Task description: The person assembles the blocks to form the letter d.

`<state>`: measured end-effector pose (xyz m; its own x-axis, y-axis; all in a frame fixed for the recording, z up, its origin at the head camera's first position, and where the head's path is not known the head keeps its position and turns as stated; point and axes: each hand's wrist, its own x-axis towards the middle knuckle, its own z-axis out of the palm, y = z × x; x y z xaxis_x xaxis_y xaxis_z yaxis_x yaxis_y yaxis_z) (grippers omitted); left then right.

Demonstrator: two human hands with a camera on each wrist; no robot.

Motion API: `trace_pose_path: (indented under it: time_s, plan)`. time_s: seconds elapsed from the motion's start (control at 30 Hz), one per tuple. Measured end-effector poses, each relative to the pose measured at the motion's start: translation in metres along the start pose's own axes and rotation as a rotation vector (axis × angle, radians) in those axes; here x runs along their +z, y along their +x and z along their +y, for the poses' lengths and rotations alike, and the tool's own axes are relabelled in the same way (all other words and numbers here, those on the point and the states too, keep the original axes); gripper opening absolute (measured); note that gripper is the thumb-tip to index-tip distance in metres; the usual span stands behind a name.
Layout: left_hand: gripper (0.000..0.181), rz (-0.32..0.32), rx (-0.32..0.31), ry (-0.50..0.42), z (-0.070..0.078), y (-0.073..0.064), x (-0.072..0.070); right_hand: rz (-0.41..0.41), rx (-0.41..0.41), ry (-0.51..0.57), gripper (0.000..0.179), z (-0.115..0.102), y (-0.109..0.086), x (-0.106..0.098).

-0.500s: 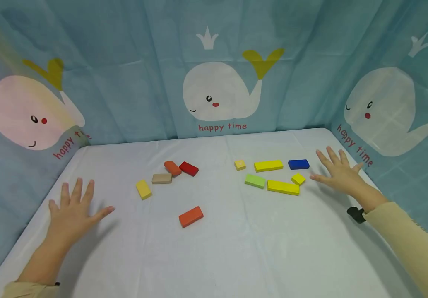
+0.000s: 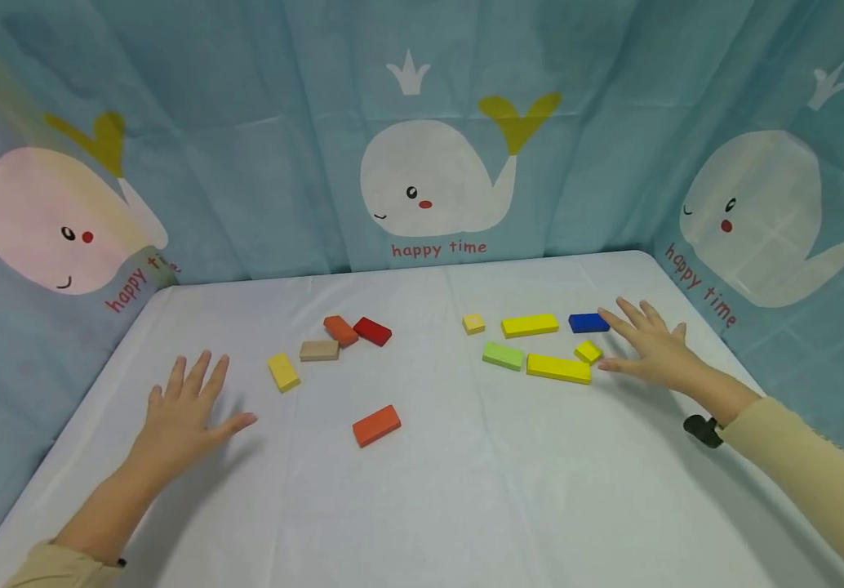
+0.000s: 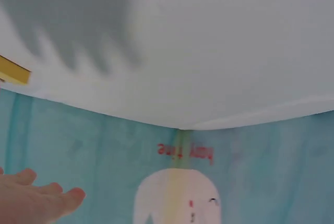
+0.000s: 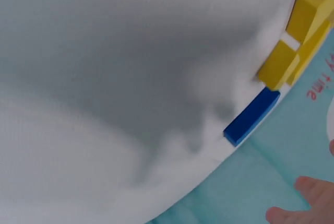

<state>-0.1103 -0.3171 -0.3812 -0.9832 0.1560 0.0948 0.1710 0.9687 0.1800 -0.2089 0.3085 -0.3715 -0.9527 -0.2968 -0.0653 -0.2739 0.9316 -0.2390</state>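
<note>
holding our left hand (image 2: 178,426) and right hand (image 2: 651,351) wide, the latter near the blue block (image 2: 586,323), we judge it light, stiff, best pinched across its long sides.

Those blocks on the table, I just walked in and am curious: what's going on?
Nothing is being held. A person's right hand hangs open by the blue block, and the left hand hangs open over the left side of the table. The blocks lie in two loose groups, with one orange block apart, nearer the person.
</note>
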Motion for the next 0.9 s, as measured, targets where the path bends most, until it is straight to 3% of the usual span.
trace_pose_path:
  time_s: [0.3, 0.63, 0.9]
  plan:
    - [0.096, -0.053, 0.086, -0.033, 0.040, 0.009, 0.006, 0.006, -0.115, 0.012, 0.080, -0.020, -0.004, 0.011]
    - [0.091, -0.044, 0.214, -0.038, 0.072, 0.019, 0.012, 0.010, -0.173, 0.017, 0.075, -0.029, -0.007, 0.024]
    - [0.089, -0.051, 0.289, -0.013, 0.094, 0.030, 0.021, 0.020, -0.171, 0.024, 0.072, -0.034, -0.006, 0.028]
